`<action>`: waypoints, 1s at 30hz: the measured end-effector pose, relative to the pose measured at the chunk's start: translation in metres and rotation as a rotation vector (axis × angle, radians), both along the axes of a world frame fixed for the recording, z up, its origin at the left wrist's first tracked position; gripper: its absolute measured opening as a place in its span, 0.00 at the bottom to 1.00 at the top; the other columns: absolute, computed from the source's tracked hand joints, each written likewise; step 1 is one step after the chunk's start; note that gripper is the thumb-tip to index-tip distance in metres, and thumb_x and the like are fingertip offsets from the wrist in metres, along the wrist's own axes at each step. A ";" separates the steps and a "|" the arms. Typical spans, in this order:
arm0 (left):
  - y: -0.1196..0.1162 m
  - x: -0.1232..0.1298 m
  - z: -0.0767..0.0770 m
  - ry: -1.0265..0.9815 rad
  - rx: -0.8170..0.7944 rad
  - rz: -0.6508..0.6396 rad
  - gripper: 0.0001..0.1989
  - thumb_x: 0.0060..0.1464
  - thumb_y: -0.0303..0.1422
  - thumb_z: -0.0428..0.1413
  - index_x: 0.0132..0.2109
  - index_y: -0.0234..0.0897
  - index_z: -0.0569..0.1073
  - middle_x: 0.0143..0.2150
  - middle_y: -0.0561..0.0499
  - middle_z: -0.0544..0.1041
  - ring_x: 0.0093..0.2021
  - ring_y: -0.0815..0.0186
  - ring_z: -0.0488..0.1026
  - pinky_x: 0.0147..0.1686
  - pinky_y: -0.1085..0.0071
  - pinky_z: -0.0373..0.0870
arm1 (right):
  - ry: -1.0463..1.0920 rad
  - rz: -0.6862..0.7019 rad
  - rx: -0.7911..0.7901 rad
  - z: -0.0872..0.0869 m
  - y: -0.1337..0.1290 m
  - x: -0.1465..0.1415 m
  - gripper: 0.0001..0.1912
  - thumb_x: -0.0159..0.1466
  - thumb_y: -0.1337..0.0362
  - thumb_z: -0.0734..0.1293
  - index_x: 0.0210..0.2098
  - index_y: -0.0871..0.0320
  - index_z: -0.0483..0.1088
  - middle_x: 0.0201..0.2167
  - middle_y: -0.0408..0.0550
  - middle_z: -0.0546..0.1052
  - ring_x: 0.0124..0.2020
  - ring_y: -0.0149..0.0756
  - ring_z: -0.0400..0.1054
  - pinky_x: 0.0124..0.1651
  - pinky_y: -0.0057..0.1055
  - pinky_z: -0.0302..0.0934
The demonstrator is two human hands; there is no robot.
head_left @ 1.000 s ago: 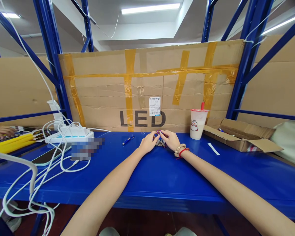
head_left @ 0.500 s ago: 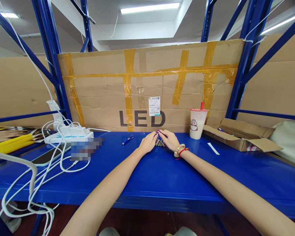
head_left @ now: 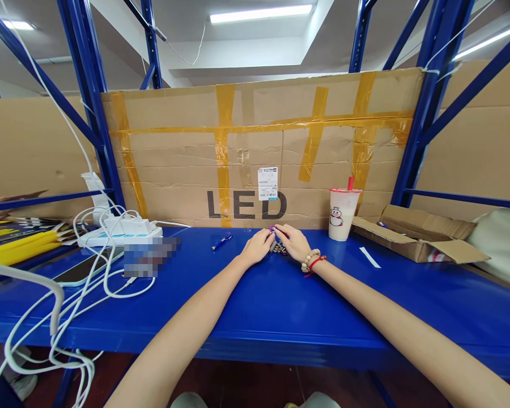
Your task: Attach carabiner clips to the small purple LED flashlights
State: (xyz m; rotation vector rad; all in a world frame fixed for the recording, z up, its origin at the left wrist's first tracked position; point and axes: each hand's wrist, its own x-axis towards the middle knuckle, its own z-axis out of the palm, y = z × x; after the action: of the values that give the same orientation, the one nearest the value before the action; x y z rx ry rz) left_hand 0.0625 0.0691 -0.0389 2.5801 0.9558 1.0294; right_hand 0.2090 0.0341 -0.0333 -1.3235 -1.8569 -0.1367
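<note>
My left hand and my right hand meet near the middle of the blue table, fingers bent inward. Between their fingertips is a small purple ring, gripped from both sides. A bunch of small metallic pieces, perhaps keys, lies or hangs just beneath the ring, partly hidden by the fingers. A bead bracelet and a red string circle my right wrist. To the left of my left hand a blue pen rests on the table.
A drink cup with a red straw stands right of my hands. Beyond it are a white strip and an open cardboard box. White cables, a power strip and a phone crowd the left. A large cardboard panel stands behind.
The purple ring shows more clearly between my fingertips. Both hands have hardly moved, and the whole view has shifted very slightly.
</note>
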 end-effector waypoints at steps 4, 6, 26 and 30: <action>0.003 0.000 -0.001 -0.019 -0.021 -0.010 0.14 0.60 0.36 0.39 0.33 0.36 0.65 0.35 0.50 0.68 0.38 0.66 0.66 0.39 0.70 0.62 | -0.021 -0.007 -0.009 0.000 0.000 0.001 0.18 0.65 0.57 0.52 0.44 0.55 0.69 0.35 0.47 0.72 0.35 0.34 0.66 0.37 0.28 0.58; 0.004 0.001 -0.001 -0.039 -0.054 -0.027 0.13 0.59 0.35 0.40 0.32 0.35 0.64 0.34 0.51 0.68 0.36 0.67 0.65 0.38 0.71 0.62 | -0.020 -0.006 -0.017 0.000 0.000 0.001 0.18 0.65 0.57 0.53 0.44 0.55 0.69 0.35 0.47 0.72 0.36 0.34 0.66 0.38 0.29 0.58; 0.004 0.001 0.001 0.035 -0.069 0.073 0.14 0.58 0.38 0.44 0.35 0.37 0.72 0.36 0.50 0.70 0.41 0.64 0.64 0.45 0.67 0.60 | 0.104 -0.029 -0.062 0.001 -0.001 -0.002 0.18 0.65 0.59 0.53 0.46 0.55 0.69 0.45 0.46 0.72 0.47 0.34 0.65 0.50 0.30 0.56; 0.001 0.001 0.001 0.084 -0.042 0.203 0.13 0.57 0.39 0.46 0.38 0.39 0.73 0.42 0.49 0.70 0.45 0.61 0.63 0.46 0.63 0.59 | 0.076 -0.143 -0.112 0.003 -0.005 -0.003 0.18 0.65 0.58 0.54 0.47 0.55 0.68 0.46 0.47 0.72 0.47 0.35 0.65 0.48 0.30 0.57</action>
State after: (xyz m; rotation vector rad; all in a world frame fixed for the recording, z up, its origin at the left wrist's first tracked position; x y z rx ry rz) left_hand 0.0632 0.0701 -0.0381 2.5499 1.2690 0.9424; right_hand 0.2064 0.0294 -0.0300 -1.5184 -1.7271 -0.0570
